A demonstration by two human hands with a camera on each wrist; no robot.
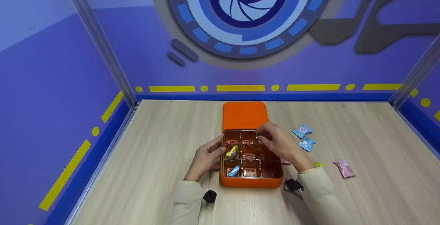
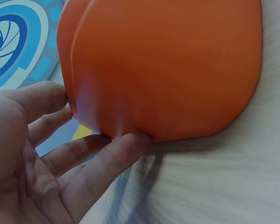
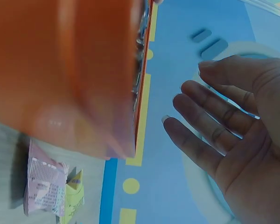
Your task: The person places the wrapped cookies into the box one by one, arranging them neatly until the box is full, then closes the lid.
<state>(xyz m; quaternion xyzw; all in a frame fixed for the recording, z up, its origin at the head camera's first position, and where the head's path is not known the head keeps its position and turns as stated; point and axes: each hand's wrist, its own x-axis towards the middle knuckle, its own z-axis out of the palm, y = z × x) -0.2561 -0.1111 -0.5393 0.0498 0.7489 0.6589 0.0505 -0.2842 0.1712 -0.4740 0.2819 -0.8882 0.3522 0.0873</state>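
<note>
An orange box (image 1: 251,182) with a divided tray stands on the table. In its left column, a yellow wrapped candy (image 1: 232,152) lies in the middle compartment and a blue wrapped candy (image 1: 234,171) in the front one. My left hand (image 1: 205,156) holds the box by its left side, thumb at the rim; in the left wrist view its fingertips touch the orange wall (image 2: 168,70). Over the box's back right compartment hovers my right hand (image 1: 280,143), fingers pointing down. The right wrist view shows that hand (image 3: 233,126) with loose fingers and no candy visible in it.
Behind the box lies an orange lid (image 1: 244,115). To the right are two blue candies (image 1: 302,131) and a pink candy (image 1: 344,169). Another pink candy (image 3: 44,184) and a yellow candy (image 3: 73,198) lie beside the box, partly hidden by the right arm in the head view.
</note>
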